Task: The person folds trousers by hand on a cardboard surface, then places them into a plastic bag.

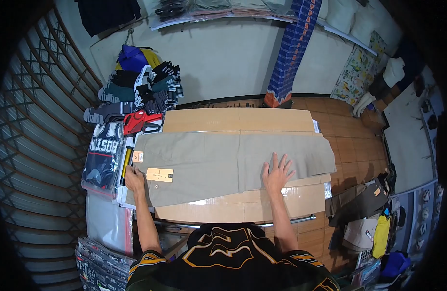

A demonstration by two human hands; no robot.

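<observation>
A pair of grey-beige trousers [199,162] lies folded lengthwise across a cardboard sheet [209,211], its waistband on the left and leg hems on the right. An orange-and-white tag [138,156] and a larger yellowish tag [159,175] sit near the waist. My left hand [133,178] is closed at the waistband's left edge, its fingertips partly hidden. Farther right, my right hand [277,173] rests flat on the leg part, fingers spread.
Left of the cardboard are a red tool [135,122], a yellow stick-like item [127,159] and a bagged "BOSTON" garment [102,160]. Piled socks [141,89] stand behind. A blue patterned column [291,53] rises at the back; bags and clothes [361,233] lie at right.
</observation>
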